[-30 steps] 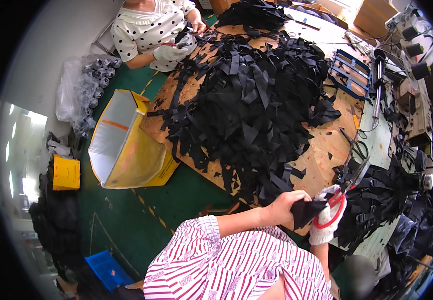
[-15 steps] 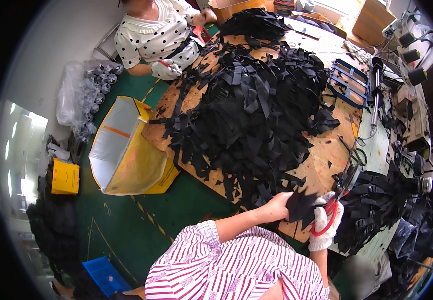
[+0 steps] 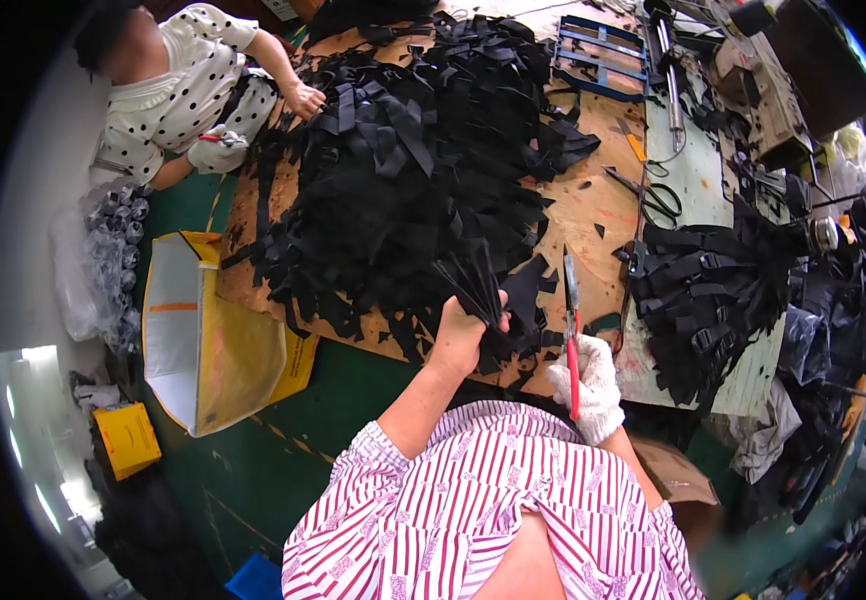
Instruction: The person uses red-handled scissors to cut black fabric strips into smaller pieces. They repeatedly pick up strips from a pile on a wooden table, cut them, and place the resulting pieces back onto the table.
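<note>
Bare and closed, my left hand (image 3: 463,328) grips a fanned bundle of black webbing pieces (image 3: 475,285) at the near edge of the big pile. To its right my right hand (image 3: 590,380), in a white knitted glove, is closed round red-handled scissors (image 3: 572,345). The blades point away from me and stand apart from the bundle. Beyond both hands a large heap of black webbing strips (image 3: 383,200) covers much of the wooden tabletop (image 3: 578,210).
A second pair of black scissors (image 3: 658,195) and a blue plastic rack (image 3: 601,58) lie at the back right. More black straps with buckles (image 3: 703,310) are heaped at right. A yellow bag (image 3: 243,340) stands open at left. Across the table, a co-worker (image 3: 178,90) reaches toward the heap.
My hands have moved apart; the left carries the bundle left over the heap, and the scissors now point away from me. The view has shifted right. The co-worker's bare hand now reaches the heap.
</note>
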### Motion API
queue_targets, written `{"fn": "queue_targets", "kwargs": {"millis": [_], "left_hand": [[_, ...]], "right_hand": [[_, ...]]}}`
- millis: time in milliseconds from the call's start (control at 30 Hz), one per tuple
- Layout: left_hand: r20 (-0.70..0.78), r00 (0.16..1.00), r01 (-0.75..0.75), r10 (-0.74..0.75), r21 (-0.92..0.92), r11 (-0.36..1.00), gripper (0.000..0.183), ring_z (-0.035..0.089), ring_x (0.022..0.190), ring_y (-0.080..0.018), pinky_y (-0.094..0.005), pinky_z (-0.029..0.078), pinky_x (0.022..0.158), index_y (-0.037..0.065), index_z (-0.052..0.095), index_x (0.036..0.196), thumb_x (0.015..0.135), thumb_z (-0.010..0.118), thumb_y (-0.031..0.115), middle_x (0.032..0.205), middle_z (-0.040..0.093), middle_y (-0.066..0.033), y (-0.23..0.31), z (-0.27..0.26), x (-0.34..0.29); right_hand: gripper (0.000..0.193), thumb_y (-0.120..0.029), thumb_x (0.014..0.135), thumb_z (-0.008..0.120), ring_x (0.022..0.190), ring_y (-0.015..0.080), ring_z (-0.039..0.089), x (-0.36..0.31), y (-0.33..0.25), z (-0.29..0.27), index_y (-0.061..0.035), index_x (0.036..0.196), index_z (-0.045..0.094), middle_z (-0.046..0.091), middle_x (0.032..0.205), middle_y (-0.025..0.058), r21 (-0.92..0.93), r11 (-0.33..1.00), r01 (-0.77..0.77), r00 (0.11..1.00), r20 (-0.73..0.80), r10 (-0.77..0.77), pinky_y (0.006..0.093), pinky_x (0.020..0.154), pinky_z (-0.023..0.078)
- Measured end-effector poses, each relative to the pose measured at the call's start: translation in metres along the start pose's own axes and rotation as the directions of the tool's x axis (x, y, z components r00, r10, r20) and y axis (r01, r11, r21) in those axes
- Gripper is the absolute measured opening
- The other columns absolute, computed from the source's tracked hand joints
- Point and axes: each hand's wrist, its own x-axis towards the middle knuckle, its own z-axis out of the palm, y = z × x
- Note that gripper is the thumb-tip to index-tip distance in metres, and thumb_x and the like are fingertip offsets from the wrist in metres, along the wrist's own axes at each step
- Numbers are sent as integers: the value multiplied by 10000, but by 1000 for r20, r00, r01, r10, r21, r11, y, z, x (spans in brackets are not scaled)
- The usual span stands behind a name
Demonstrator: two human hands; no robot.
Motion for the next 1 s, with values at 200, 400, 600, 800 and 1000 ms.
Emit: {"fn": "queue_targets", "kwargs": {"millis": [200, 400, 600, 800, 1000], "left_hand": [[-90, 989, -117, 119, 22, 993, 152, 528, 551, -112, -278, 474, 654, 47, 572, 736, 848, 648, 117, 682, 551, -4, 5, 8, 4], [-116, 978, -164, 171, 70, 984, 161, 527, 537, -107, -259, 466, 623, 39, 582, 742, 849, 653, 136, 654, 556, -12, -1, 11, 8], [-59, 984, -149, 168, 240, 959, 210, 508, 519, -83, -252, 403, 493, 24, 577, 681, 850, 640, 134, 616, 556, -14, 1, 19, 1], [8, 963, -247, 270, 432, 867, 206, 445, 528, -36, -250, 336, 462, 15, 571, 677, 853, 626, 108, 579, 523, 11, -6, 9, 3], [56, 923, -366, 380, 428, 826, 157, 423, 591, -14, -245, 330, 475, 4, 554, 697, 841, 603, 42, 592, 514, 14, -14, 5, 7]], "right_hand": [[519, 9, 721, 608, 603, 93, 483, 4, 19, -9, -15, 1185, 375, 484, 807, 29, -149, 988, 37, 991, 133, -17, 232, 545, 440], [576, -81, 715, 653, 739, 114, 488, 7, 19, -7, -12, 1209, 366, 493, 841, 33, -450, 882, 142, 982, 173, -70, 268, 723, 441], [627, -134, 709, 700, 716, 122, 512, 16, 22, -6, -7, 1225, 366, 518, 861, 46, -511, 840, 185, 980, 165, -115, 282, 683, 458], [557, -98, 722, 692, 696, 119, 526, 22, 28, -3, -17, 1182, 387, 513, 843, 43, -530, 812, 245, 969, 159, -188, 260, 642, 466], [469, -14, 758, 633, 587, 75, 472, 18, 30, 8, -56, 1161, 397, 465, 869, 29, -167, 986, -26, 994, 100, 44, 201, 504, 430]]}}
